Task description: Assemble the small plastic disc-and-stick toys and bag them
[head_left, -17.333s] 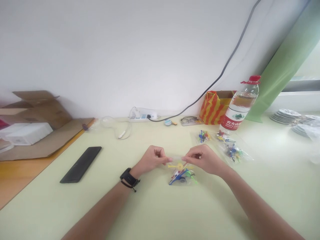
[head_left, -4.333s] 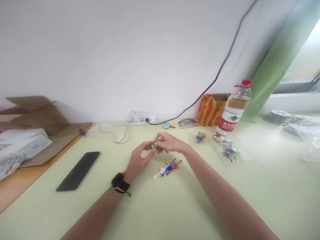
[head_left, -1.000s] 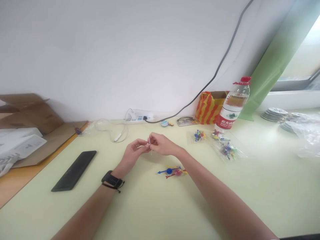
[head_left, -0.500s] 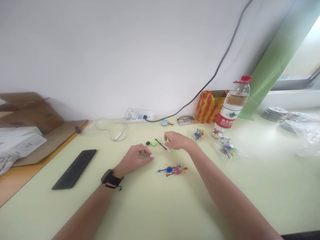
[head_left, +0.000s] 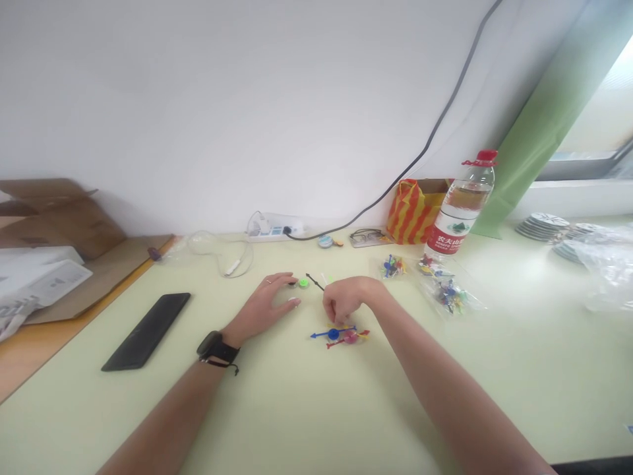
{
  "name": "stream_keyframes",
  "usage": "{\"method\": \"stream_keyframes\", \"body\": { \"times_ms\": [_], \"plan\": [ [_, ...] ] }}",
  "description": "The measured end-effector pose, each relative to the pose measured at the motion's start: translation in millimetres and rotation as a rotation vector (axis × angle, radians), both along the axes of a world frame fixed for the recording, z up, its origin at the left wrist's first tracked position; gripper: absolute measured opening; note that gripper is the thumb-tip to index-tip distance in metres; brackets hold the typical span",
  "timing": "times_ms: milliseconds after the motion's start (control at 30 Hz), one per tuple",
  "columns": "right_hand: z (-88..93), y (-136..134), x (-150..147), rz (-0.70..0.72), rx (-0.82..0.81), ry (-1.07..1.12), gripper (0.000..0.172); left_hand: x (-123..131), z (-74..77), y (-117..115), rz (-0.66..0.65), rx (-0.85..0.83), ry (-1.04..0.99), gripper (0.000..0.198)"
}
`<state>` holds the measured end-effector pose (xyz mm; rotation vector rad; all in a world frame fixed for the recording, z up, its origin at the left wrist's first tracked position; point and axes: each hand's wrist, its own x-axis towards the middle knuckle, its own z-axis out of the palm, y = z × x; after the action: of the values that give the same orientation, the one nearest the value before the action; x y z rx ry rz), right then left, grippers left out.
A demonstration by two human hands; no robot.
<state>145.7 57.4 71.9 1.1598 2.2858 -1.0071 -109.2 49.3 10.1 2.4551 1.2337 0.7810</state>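
My left hand [head_left: 267,305] rests on the table with thumb and index finger apart. Its fingertips reach a small black disc [head_left: 291,284], beside a bright green disc [head_left: 303,283]. A small white spot shows at the thumb tip; I cannot tell whether it is a nail or a piece. My right hand [head_left: 343,298] is closed, fingers pointing down just behind a group of arrow spinners. What it pinches is hidden. That group has a blue arrow spinner [head_left: 334,334], a red arrow spinner [head_left: 350,338] and yellow parts. A black arrow [head_left: 314,282] lies partly behind the right hand.
Clear bags of coloured pieces [head_left: 452,297] lie right, by a water bottle [head_left: 455,211] and striped bag [head_left: 411,212]. Glasses [head_left: 368,236] and a power strip [head_left: 274,229] sit along the wall. A black slab [head_left: 148,331] and cardboard box [head_left: 69,221] are left; stacked discs [head_left: 541,226] far right.
My right hand has come from the white and black arrows toward me, to just behind the coloured spinners. The left hand's pinch has opened, and its index finger has moved to the black disc.
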Motion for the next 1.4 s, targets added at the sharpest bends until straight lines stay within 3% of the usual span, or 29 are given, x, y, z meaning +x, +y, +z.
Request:
{"method": "stream_keyframes", "body": {
  "times_ms": [267, 400, 533, 800, 1000, 1133, 1200, 1400],
  "plan": [
    [12.0, 2, 24, -0.057, -0.022, -0.01, 0.043, -3, -5.7, 7, 0.032, -0.021, -0.008, 0.033],
    [11.9, 3, 24, -0.024, -0.065, 0.011, 0.039, -1, -6.7, 6, 0.036, -0.003, -0.011, 0.031],
    [12.4, 1, 17, -0.041, 0.0, 0.019, 0.033, 3, -7.1, 2, 0.059, 0.039, -0.008, 0.035],
    [3.1, -5, -9, -0.028, 0.013, -0.034, 0.019, 9, -8.2, -4, -0.042, 0.058, 0.131, 0.045],
    [12.1, -4, 12, -0.088, 0.051, -0.015, 0.012, 8, -0.2, -6, -0.003, 0.108, 0.076, 0.041],
    [12.7, -2, 27, -0.156, -0.154, 0.006, 0.026, 5, -0.5, -3, -0.002, 0.066, 0.089, 0.04],
    [11.0, -1, 27, -0.15, -0.222, 0.034, 0.025, 4, -2.7, -2, 0.006, 0.046, 0.08, 0.04],
    [9.2, 1, 26, -0.13, -0.109, 0.087, 0.016, 3, -2.1, -3, 0.028, 0.05, 0.025, 0.044]
  ]
}}
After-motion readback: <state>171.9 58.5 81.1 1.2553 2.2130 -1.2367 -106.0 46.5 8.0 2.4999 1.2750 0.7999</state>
